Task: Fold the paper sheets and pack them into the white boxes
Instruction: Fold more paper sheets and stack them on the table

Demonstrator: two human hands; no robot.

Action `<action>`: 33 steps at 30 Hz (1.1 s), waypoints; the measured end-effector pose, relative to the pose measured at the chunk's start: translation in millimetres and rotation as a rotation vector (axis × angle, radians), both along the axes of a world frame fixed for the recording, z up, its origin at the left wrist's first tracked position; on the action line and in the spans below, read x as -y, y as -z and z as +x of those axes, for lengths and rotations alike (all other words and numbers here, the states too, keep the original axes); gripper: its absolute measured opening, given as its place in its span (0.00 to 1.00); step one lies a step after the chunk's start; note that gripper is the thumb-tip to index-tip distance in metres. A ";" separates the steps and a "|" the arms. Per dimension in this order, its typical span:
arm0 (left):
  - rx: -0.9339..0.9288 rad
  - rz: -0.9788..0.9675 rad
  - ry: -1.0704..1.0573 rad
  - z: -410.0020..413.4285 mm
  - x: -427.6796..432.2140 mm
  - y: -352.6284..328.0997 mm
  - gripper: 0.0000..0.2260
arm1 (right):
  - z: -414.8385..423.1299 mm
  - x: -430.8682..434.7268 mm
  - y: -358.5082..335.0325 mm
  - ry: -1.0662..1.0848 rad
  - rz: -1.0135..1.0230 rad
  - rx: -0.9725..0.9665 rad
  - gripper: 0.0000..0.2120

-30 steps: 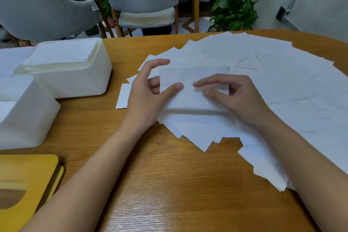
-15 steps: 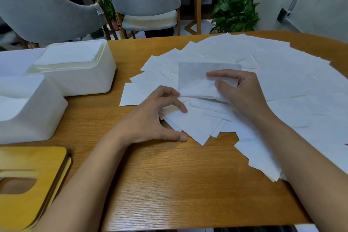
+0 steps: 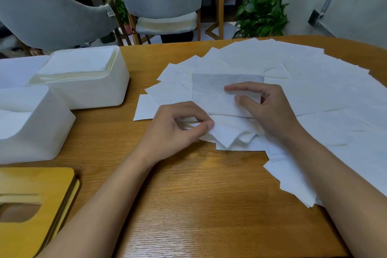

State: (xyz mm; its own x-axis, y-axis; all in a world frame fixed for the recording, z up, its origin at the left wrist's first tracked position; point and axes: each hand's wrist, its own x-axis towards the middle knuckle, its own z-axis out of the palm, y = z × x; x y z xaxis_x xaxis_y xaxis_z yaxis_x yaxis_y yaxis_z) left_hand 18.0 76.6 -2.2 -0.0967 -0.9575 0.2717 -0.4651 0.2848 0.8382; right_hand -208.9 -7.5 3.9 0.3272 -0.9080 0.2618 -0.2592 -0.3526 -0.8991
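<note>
Left hand (image 3: pixel 178 130) is pinching loose sheet (image 3: pixel 227 136) just beside folded sheet (image 3: pixel 213 92); right hand (image 3: pixel 270 109), fingers curled, is seemingly gripping folded sheet's right end.

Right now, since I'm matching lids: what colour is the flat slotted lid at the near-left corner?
The flat slotted lid is yellow; head view.

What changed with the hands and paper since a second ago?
The left hand let go of the folded white paper sheet, drew back toward the body and pinches a loose white paper sheet. The right hand kept holding the folded sheet; the white boxes stayed put.
</note>
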 end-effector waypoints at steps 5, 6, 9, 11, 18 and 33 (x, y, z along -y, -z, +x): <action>-0.087 -0.006 -0.098 2.8 2.9 0.5 0.04 | 0.4 -2.7 0.6 -0.074 -0.011 -0.039 0.09; -0.111 -0.009 -0.126 3.3 3.8 0.7 0.04 | 0.2 -4.2 -1.4 -0.108 -0.008 -0.021 0.08; -0.181 -0.024 -0.179 3.6 6.2 0.2 0.04 | 1.3 -10.6 -3.9 -0.204 0.023 0.017 0.17; -0.232 -0.025 -0.175 2.6 5.8 -2.2 0.03 | 4.4 -14.4 -1.4 -0.215 0.024 -0.003 0.15; -0.373 0.068 -0.161 5.1 0.3 -17.1 0.18 | 3.0 -5.6 -4.1 -0.013 0.067 0.119 0.04; -0.374 0.016 -0.264 6.6 0.5 -17.5 0.18 | 7.7 -13.1 -6.5 -0.179 0.121 0.096 0.15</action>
